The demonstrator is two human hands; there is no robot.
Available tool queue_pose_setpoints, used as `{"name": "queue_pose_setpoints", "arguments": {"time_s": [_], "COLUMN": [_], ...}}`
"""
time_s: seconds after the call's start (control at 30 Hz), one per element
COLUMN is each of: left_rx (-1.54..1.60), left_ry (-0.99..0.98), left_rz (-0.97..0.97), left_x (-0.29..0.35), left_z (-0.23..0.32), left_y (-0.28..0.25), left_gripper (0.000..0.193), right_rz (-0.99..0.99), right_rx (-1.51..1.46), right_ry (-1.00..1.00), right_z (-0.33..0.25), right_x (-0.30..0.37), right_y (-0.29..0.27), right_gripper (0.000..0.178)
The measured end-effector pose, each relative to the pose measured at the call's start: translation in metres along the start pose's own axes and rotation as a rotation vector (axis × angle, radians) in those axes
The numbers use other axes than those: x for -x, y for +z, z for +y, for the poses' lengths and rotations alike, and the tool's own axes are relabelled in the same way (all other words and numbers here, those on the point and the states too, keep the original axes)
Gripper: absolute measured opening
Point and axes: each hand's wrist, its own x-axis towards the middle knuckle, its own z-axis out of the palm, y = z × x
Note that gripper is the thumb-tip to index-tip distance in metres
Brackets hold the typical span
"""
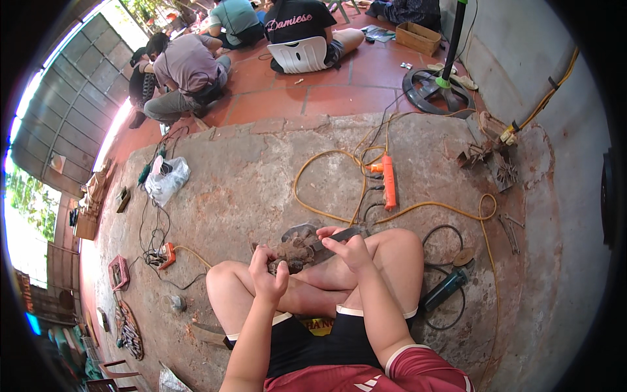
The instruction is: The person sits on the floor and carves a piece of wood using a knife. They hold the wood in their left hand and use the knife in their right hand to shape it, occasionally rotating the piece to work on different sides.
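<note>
I sit cross-legged on a rough concrete floor, both hands close together above my shins. My left hand [266, 273] is closed around the near left side of a rough, brown, knobbly piece [295, 251] that looks carved; its material is unclear. My right hand [353, 253] grips a dark, flat, bar-like tool [341, 236], whose lower left end reaches the brown piece; whether they touch cannot be told. Just beyond the piece shows a grey rounded object [300, 230], partly hidden. Beside my right knee lies a dark green power tool [445, 290] with a cord.
An orange power strip [389, 183] with looping yellow cable lies ahead. Left are a plastic bag [168, 179], tangled black cords, a pink basket [119, 273] and a tool roll [129, 330]. A round black stand base [437, 91] stands far right. Several people sit beyond.
</note>
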Motion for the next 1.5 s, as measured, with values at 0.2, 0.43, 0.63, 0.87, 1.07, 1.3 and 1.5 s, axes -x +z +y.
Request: {"name": "queue_pose_setpoints", "arguments": {"time_s": [0.2,0.43,0.63,0.87,1.07,1.3,1.5], "left_rx": [-0.001,-0.001,-0.015,-0.172,-0.159,-0.297,-0.322], "left_ry": [-0.023,-0.016,-0.021,-0.013,-0.258,-0.277,-0.225], "left_rz": [-0.011,-0.013,-0.032,-0.057,-0.2,-0.285,-0.245], "left_x": [0.001,0.003,0.004,0.008,0.009,-0.008,0.01], "left_z": [0.0,-0.003,0.0,0.019,0.027,0.029,0.035], "left_y": [0.002,0.001,0.0,-0.006,-0.012,-0.011,-0.006], "left_gripper": [0.017,0.019,0.02,0.027,0.037,0.037,0.037], "right_rz": [0.146,0.17,0.076,0.04,0.01,0.07,0.13], "right_rx": [0.134,0.177,0.217,0.329,0.33,0.246,0.187], "right_ry": [-0.04,-0.002,-0.039,-0.03,-0.001,-0.02,0.002], "right_z": [0.018,0.013,0.021,0.017,0.025,0.023,0.024], "right_x": [-0.005,-0.003,-0.003,-0.002,-0.002,-0.006,-0.008], "right_y": [-0.009,0.008,0.005,0.011,0.011,0.002,0.002], "right_gripper": [0.011,0.016,0.021,0.021,0.022,0.021,0.02]}}
